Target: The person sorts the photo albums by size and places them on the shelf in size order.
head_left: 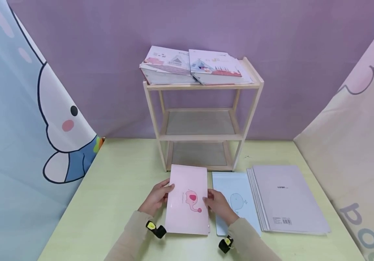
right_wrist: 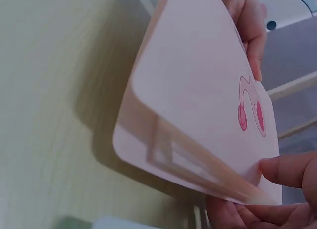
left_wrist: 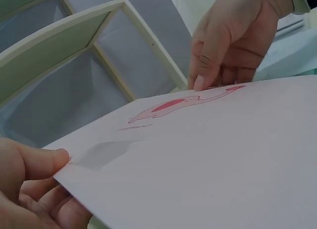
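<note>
A pink notebook [head_left: 187, 218] with an elephant drawing is held up off the table between both hands. My left hand [head_left: 155, 198] pinches its left edge, thumb on the cover and fingers beneath, as the left wrist view also shows. At the opposite edge my right hand [head_left: 220, 206] pinches it, thumb on the cover [right_wrist: 183, 66] and fingers underneath. In the right wrist view the covers stand slightly apart, with the inside showing between them. Just under my right hand lies a light blue notebook [head_left: 221, 181] with a whale drawing, partly hidden by the hand and sleeve.
A stack of pale lilac-grey books [head_left: 291, 206] lies at the right, beside the blue notebook. Behind the hands stands a three-tier wooden shelf [head_left: 201, 137], with several illustrated books [head_left: 213, 63] on its top tier. Purple cloth [head_left: 108, 72] hangs behind it.
</note>
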Demonstrator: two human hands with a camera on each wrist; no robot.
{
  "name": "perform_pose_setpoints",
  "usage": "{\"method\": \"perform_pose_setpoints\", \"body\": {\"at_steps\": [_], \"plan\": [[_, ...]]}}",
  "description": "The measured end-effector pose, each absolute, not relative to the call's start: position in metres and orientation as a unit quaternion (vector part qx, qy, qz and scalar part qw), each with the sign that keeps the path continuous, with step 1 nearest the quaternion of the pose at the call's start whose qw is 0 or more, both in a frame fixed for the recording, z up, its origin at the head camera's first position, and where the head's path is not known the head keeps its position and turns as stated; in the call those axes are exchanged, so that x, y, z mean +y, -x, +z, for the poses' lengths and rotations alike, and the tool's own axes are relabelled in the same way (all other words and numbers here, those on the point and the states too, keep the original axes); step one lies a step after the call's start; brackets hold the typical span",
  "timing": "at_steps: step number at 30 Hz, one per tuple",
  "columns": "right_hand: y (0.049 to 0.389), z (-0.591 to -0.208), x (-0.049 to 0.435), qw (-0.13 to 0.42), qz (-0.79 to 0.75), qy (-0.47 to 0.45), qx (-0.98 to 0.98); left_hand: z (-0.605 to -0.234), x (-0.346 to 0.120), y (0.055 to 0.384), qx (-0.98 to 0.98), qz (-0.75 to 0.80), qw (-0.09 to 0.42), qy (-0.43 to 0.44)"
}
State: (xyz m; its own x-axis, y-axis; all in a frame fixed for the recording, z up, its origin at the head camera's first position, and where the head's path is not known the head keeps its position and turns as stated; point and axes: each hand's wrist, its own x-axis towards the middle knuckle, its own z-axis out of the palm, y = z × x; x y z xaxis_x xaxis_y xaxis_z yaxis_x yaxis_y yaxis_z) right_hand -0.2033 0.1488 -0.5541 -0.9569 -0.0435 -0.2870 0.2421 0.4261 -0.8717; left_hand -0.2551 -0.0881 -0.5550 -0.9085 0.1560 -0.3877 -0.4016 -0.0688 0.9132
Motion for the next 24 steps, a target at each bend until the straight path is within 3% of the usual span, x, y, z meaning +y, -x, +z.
{"method": "perform_pose_setpoints", "body": {"at_steps": [16, 24], "plan": [[0.197, -0.544, 0.160, 0.130, -0.617, -0.060, 0.774, -0.537, -0.091, 0.249, 0.651, 0.728, 0.205, 0.065], [0.196, -0.522, 0.163, 0.099, -0.657, -0.070, 0.744, -0.522, -0.096, 0.243, 0.643, 0.742, 0.188, 0.022]]}}
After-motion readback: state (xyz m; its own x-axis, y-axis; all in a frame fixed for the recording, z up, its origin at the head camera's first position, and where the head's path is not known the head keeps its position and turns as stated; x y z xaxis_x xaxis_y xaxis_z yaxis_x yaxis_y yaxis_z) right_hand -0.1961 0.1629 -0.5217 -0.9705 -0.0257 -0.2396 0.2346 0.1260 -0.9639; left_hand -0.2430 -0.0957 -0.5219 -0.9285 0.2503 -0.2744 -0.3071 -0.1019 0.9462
